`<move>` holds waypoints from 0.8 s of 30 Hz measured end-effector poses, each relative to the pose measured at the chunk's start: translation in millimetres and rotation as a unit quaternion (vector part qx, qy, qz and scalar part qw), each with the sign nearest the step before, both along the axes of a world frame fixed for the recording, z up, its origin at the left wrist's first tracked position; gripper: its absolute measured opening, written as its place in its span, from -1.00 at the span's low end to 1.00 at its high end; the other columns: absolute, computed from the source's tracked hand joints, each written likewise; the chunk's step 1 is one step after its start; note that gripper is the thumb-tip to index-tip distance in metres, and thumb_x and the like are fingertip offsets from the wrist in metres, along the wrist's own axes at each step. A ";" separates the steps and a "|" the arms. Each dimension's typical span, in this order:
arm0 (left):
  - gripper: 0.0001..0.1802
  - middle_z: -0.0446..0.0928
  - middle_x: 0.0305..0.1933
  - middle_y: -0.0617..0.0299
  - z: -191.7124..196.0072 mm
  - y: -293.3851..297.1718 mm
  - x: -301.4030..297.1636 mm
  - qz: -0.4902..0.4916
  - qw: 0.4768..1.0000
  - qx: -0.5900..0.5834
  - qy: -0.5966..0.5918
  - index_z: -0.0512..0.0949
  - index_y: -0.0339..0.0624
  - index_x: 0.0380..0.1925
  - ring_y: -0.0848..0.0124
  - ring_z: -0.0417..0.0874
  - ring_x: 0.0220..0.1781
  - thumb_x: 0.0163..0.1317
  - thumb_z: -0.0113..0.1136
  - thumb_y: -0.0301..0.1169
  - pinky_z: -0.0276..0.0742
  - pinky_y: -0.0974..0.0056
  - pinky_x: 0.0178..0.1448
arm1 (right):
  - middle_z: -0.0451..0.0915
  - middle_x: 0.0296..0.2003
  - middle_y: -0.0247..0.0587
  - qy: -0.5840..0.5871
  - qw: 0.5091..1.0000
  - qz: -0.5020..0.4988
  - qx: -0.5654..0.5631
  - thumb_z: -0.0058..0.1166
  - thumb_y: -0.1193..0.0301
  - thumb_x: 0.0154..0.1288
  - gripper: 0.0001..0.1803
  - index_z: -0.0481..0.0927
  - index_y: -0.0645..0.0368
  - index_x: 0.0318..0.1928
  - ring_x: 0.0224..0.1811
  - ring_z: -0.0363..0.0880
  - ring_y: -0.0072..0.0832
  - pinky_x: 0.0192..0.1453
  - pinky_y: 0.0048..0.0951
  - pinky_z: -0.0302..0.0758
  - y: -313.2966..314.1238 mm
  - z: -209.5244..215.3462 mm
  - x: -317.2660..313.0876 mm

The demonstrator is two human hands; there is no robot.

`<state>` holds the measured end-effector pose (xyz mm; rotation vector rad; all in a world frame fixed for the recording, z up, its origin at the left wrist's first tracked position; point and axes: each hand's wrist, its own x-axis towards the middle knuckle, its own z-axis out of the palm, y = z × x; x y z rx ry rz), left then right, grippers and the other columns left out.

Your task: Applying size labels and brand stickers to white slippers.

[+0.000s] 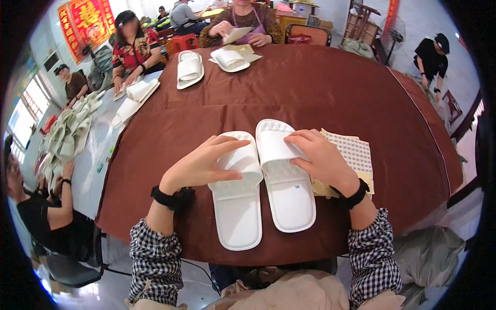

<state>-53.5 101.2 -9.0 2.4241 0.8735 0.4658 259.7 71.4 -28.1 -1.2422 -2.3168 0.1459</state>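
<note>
A pair of white slippers lies side by side before me, toes away: the left slipper and the right slipper, whose insole bears a small printed sticker. My left hand is over the left slipper's strap, thumb and fingers spread apart along its side. Over the right slipper's strap, my right hand has its thumb and fingers apart, the tips at the strap's right part. Whether the fingertips press on the straps is hard to see. Partly beneath my right hand is a sheet of small stickers on yellowish backing.
The round table has a brown cloth. Across it lie a white slipper and another slipper by a second sticker sheet. A pale side table carries a slipper pile. Several people work around.
</note>
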 end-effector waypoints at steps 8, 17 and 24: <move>-0.22 0.43 0.38 -0.07 -2.9 -1.0 -8.1 0.046 0.999 0.011 -0.003 0.42 -0.10 0.40 0.00 0.38 0.43 0.18 0.47 -0.18 0.36 0.02 0.46 | 0.62 0.07 -0.14 -0.009 0.999 0.011 0.035 0.31 0.41 0.20 -0.59 0.62 0.19 0.07 0.10 0.57 -0.17 0.15 -0.18 0.59 -2.4 2.7 -3.7; -0.31 0.37 0.42 -0.09 -11.5 1.8 -6.9 0.055 0.998 0.020 -0.005 0.45 -0.15 0.38 0.01 0.33 0.47 0.26 0.39 -0.23 0.34 0.05 0.48 | 0.67 -0.03 -0.14 0.035 0.998 0.042 -0.008 0.27 0.44 0.27 -0.68 0.67 0.20 0.04 -0.03 0.66 -0.26 0.02 -0.28 0.64 -6.3 13.4 0.7; -0.40 0.40 0.38 -0.14 -15.3 0.7 -11.2 0.047 0.997 0.050 -0.023 0.51 -0.20 0.28 -0.07 0.36 0.44 0.29 0.34 -0.17 0.32 0.03 0.48 | 0.71 -0.14 -0.12 0.207 0.976 -0.040 -0.051 0.18 0.53 0.36 -0.76 0.69 0.26 0.02 -0.14 0.71 -0.40 -0.07 -0.41 0.61 -44.1 62.9 30.6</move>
